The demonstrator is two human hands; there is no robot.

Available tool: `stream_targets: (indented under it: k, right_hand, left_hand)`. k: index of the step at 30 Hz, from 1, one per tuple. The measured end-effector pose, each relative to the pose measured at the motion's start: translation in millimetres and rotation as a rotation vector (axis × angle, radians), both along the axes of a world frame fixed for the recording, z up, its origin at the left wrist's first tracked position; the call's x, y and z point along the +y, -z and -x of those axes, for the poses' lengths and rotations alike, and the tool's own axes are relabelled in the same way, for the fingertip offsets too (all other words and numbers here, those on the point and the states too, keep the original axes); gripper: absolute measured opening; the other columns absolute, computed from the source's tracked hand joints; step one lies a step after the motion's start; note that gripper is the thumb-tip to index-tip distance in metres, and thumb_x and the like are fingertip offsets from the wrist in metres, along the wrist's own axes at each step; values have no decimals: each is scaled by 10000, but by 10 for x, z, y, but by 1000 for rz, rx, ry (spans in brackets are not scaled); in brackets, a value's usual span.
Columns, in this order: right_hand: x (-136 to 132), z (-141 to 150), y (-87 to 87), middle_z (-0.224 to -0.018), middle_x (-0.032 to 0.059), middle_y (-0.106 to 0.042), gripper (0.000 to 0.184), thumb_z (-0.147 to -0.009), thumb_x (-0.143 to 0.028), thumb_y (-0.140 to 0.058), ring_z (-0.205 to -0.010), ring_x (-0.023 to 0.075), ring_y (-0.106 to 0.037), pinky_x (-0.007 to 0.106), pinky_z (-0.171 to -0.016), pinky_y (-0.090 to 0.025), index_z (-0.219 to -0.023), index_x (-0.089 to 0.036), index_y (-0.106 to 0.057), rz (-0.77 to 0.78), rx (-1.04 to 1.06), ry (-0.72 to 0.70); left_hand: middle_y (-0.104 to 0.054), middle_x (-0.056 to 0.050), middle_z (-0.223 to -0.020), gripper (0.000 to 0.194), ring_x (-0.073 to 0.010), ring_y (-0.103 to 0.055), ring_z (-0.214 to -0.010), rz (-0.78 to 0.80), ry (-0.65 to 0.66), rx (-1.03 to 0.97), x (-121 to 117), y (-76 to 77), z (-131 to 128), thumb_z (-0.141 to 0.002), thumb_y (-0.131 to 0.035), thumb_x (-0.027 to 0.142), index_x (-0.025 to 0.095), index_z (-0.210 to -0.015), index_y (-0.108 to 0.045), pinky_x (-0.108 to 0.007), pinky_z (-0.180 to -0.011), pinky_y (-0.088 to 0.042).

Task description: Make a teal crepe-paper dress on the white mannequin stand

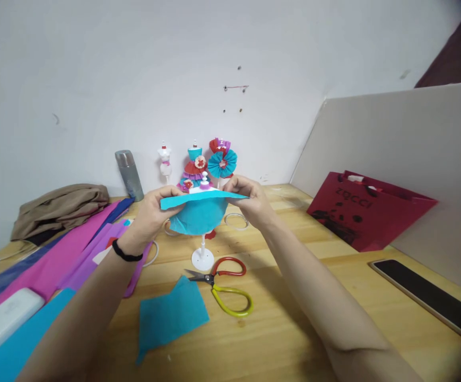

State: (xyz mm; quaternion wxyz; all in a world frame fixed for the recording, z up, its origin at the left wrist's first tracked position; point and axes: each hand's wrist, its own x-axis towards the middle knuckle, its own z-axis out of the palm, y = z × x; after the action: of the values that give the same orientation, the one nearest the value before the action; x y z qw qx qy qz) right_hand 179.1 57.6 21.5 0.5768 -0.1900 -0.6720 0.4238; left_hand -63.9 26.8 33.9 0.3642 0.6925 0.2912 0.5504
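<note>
A folded strip of blue crepe paper (200, 212) is stretched between my two hands in front of a small white dress form (203, 179). My left hand (154, 209) pinches its left end, and my right hand (248, 196) pinches its right end. The paper covers the form's body; only its knob, a purple neck band and a little white show above, with the round white base (202, 259) below. Scissors (222, 284) with one red and one yellow handle lie partly open near the base, touching a loose blue paper piece (173, 310).
Behind stand several decorated dress forms (195, 164) and a grey bottle (129, 175). Coloured paper sheets (67, 244), brown cloth (61, 207) and a white box-like object (9, 321) lie left. A red paper bag (367, 212) and a phone (429, 297) lie right. Metal rings (236, 221) rest mid-table.
</note>
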Motion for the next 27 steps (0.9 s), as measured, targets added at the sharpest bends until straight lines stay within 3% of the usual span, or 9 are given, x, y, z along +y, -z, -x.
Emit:
stream_targets:
  k: [14,22,27]
  right_hand:
    - [-1,128,18,-723,-28,-604,212,-666,-288,-791,-646,110,-502,258,-624,-368,-724,-187,-613,15,17,153]
    - [35,122,74,-735,-25,-646,217,-650,-288,-828,-663,122,-537,270,-664,-414,-764,-195,-668,58,42,80]
    - [36,121,77,-710,-22,-651,214,-631,-290,-847,-655,126,-546,274,-658,-429,-736,-193,-688,64,56,67]
  left_hand:
    - [-621,13,-656,343,-102,-507,-591,0,-97,-127,64,115,-125,-689,-887,447,163,-728,-699,-212,-560,-419]
    - [-741,-22,-789,317,-126,-625,-664,16,-33,-131,70,139,-134,-666,-910,403,180,-842,-770,-216,-610,-494]
    - [-756,-21,-746,336,-129,-642,-611,83,6,-138,66,127,-141,-658,-914,399,189,-885,-783,-211,-545,-501]
